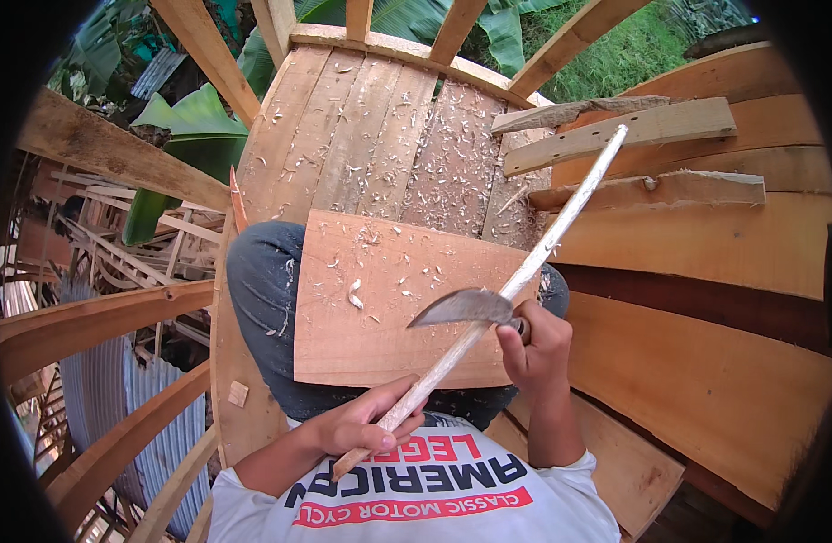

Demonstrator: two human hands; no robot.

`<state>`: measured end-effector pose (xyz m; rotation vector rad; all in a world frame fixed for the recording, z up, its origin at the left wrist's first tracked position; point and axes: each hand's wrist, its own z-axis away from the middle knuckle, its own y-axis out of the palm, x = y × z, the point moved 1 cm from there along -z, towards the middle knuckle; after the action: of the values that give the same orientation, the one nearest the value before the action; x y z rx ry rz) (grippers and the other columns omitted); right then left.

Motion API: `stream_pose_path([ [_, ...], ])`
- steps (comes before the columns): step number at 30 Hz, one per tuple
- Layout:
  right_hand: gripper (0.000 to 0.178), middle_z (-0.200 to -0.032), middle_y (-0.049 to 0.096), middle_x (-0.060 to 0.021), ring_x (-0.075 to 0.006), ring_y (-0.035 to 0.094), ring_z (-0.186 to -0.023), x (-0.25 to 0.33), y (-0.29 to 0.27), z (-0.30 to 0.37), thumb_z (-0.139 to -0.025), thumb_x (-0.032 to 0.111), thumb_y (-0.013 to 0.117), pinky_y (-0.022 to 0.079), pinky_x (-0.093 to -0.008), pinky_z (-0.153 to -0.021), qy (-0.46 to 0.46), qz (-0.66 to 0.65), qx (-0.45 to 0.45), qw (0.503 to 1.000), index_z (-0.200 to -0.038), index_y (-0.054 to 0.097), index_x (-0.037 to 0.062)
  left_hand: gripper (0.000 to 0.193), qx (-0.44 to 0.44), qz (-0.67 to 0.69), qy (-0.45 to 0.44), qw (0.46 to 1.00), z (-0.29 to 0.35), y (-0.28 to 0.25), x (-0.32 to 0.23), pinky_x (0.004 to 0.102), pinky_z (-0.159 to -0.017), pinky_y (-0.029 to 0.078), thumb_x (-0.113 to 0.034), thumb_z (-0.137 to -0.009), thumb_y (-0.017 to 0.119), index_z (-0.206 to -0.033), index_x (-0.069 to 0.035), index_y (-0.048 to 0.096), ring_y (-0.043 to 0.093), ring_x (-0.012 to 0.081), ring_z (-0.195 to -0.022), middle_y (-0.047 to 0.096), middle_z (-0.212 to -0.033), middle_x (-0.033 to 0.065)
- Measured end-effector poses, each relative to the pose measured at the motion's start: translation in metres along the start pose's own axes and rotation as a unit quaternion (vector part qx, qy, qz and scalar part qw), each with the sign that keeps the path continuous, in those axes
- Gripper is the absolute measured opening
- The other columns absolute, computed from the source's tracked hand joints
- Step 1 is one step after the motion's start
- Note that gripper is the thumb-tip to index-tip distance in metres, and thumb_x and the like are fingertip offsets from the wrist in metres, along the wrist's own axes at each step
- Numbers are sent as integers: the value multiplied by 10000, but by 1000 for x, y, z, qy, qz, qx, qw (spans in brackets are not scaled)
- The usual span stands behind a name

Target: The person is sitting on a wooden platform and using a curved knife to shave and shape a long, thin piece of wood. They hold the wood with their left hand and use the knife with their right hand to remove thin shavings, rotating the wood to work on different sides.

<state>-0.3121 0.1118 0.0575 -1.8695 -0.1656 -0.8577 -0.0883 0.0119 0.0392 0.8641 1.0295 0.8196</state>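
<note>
A long pale wooden stick [574,206] slants from my lap up to the far right, its surface whittled. Near its lower end my left hand [372,422] is wrapped around it. My right hand [540,346] grips the handle of a curved knife [463,308], whose broad blade points left and lies across the stick. The fingers hide most of that handle. Under both rests a flat wooden board [343,335] across my thighs, with several curled shavings on it.
Shavings cover the plank floor [370,136] ahead. Several offcut boards [624,136] lie at the far right, beside wide planks [696,389] along the right side. Upright wooden ribs [108,434] stand around the left and far edges, with corrugated metal sheets [167,425] beyond.
</note>
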Motion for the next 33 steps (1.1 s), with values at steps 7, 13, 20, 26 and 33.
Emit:
stream_pose_path([
  [7, 374, -502, 440, -120, -280, 455, -435, -23, -11, -7, -818, 327, 674, 375, -347, -445, 138, 31, -1, 990, -655, 536, 20, 585, 1, 59, 37, 998, 2, -13, 10, 175, -402, 335, -342, -689, 708, -1034, -38, 347, 362, 43, -520, 365, -714, 1],
  [13, 399, -510, 468, -129, -284, 499, -447, -20, -10, -4, -810, 353, 677, 389, -348, -452, 178, 47, -11, 983, -635, 537, 23, 583, 0, 42, 32, 999, 5, -10, 9, 176, -402, 333, -354, -701, 709, -1027, -38, 343, 369, 42, -495, 366, -697, -5],
  [20, 436, -502, 479, -146, -301, 507, -449, -23, -10, 4, -821, 361, 666, 395, -363, -450, 157, 66, -2, 985, -596, 520, 18, 559, -2, 32, 29, 999, 6, -10, 17, 172, -401, 353, -335, -713, 702, -1021, -42, 339, 370, 40, -493, 369, -692, -5],
  [26, 445, -493, 469, -141, -297, 509, -452, -6, 0, 27, -799, 391, 681, 391, -369, -447, 127, 12, 32, 991, -592, 528, 27, 539, 19, 47, 15, 999, 3, -8, 23, 162, -410, 351, -323, -702, 689, -1018, -59, 340, 393, 37, -496, 380, -696, -7],
  [33, 531, -482, 448, -133, -305, 495, -451, -47, 4, 21, -765, 500, 680, 381, -369, -438, 137, 78, -19, 987, -567, 510, 38, 534, -17, 49, -10, 999, -3, -6, 28, 163, -413, 355, -318, -704, 686, -1022, -63, 341, 412, 38, -494, 390, -698, -9],
])
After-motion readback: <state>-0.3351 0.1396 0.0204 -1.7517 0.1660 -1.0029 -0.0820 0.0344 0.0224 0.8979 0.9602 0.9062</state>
